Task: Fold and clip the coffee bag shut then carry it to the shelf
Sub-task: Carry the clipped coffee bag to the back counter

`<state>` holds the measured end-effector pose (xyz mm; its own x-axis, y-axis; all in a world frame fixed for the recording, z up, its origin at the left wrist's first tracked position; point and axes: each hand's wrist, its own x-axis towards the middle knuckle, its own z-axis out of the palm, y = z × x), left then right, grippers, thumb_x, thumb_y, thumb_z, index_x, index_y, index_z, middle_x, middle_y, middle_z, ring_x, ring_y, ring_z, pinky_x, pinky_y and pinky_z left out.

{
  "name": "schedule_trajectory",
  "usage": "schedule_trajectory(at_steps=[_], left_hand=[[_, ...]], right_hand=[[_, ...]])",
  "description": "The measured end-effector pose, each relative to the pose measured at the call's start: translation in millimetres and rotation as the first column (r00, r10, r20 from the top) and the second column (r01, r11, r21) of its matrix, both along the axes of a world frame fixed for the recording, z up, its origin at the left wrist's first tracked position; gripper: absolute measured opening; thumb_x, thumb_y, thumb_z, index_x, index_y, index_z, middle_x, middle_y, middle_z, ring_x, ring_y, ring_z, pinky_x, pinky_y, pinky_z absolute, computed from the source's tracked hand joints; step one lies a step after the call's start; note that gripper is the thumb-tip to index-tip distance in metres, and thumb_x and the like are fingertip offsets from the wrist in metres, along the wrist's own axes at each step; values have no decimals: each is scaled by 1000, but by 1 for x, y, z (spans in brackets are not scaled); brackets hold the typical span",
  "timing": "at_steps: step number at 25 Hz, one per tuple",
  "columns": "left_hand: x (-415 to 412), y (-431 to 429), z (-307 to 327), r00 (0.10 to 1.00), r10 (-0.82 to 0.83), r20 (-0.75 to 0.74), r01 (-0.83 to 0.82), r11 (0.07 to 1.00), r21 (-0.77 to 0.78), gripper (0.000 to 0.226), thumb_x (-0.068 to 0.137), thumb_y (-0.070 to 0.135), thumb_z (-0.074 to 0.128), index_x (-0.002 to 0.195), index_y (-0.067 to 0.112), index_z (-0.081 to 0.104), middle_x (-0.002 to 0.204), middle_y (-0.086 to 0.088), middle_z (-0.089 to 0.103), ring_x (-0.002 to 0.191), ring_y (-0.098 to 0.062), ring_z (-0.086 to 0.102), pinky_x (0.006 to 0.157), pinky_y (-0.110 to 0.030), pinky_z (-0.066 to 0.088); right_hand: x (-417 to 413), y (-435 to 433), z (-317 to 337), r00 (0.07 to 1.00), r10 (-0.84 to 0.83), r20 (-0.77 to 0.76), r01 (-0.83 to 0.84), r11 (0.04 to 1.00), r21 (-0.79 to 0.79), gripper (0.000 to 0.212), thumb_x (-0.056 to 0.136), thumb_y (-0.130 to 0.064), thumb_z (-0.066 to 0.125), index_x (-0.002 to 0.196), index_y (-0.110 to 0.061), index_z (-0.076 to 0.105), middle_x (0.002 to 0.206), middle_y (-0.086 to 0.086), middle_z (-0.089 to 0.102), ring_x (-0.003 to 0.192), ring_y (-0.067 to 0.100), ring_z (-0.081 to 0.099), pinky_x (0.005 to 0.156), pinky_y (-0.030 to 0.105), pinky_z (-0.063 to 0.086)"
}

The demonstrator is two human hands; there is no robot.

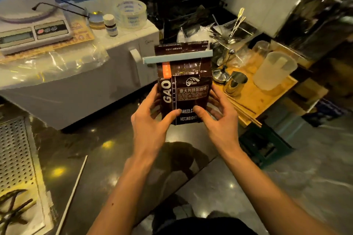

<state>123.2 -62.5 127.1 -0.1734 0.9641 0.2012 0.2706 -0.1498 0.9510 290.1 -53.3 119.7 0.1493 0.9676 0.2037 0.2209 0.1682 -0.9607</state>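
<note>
Your left hand [150, 120] and right hand [219, 118]: bare, no gloves, rings or watch. Forearms uncovered, no sleeves in view. Small dark mole on left forearm. Dark garment at frame bottom.

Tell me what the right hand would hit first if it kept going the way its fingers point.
The right hand already grips the coffee bag, so it meets the bag at once. Beyond it, probably the white appliance, though depth is unclear.
</note>
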Motion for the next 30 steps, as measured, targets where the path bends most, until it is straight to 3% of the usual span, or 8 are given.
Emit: schedule_trajectory(at_steps=[3,7,12,15,19,21,30], left_hand=[[54,-1,14,996,-90,-27,91,995,43,83,74,23,82,146,24,41,133,8,60,120,-3,58,101,-24,49],[157,-9,29,964,-261,-45,264,960,92,84,73,21,82,144,26,40,129,13,60,117,-1,60,96,-19,50],[318,-35,40,871,-490,-43,492,865,98,81,73,19,82,142,29,41,128,11,61,115,2,59,93,-20,52],[411,-56,44,762,-641,-91,647,753,123,80,75,19,81,145,22,43,134,4,61,119,-2,59,98,-26,52],[508,-86,52,617,-771,-158,787,602,136,82,75,23,79,147,22,40,136,6,59,121,1,56,101,-22,49],[548,-98,53,531,-831,-163,846,512,146,81,75,24,80,146,23,40,136,7,60,120,2,57,102,-29,50],[719,-110,54,230,-949,-214,967,197,162,81,74,31,81,145,24,43,135,7,60,118,-3,60,99,-36,53]], right_hand=[[53,-16,9,995,-90,-33,91,995,41,66,82,-19,76,137,-40,47,128,-14,61,120,5,58,101,37,52],[155,-49,16,970,-230,-78,236,967,90,67,83,-15,75,142,-27,46,129,-8,62,119,6,60,99,37,53],[304,-110,20,876,-472,-101,482,868,120,68,82,-18,76,143,-24,45,134,-1,60,122,9,58,102,39,51],[382,-159,23,776,-622,-108,631,765,132,69,81,-21,76,143,-22,46,132,1,61,120,11,60,101,40,52],[457,-216,28,634,-765,-108,771,616,162,69,82,-20,75,144,-22,46,130,0,62,119,9,60,100,43,53],[484,-239,30,551,-829,-97,829,530,178,67,82,-18,75,143,-24,47,129,-2,62,118,8,60,100,42,53],[600,-283,29,208,-977,-45,961,196,198,68,84,-22,74,145,-24,44,128,-7,60,117,4,59,99,38,53]])
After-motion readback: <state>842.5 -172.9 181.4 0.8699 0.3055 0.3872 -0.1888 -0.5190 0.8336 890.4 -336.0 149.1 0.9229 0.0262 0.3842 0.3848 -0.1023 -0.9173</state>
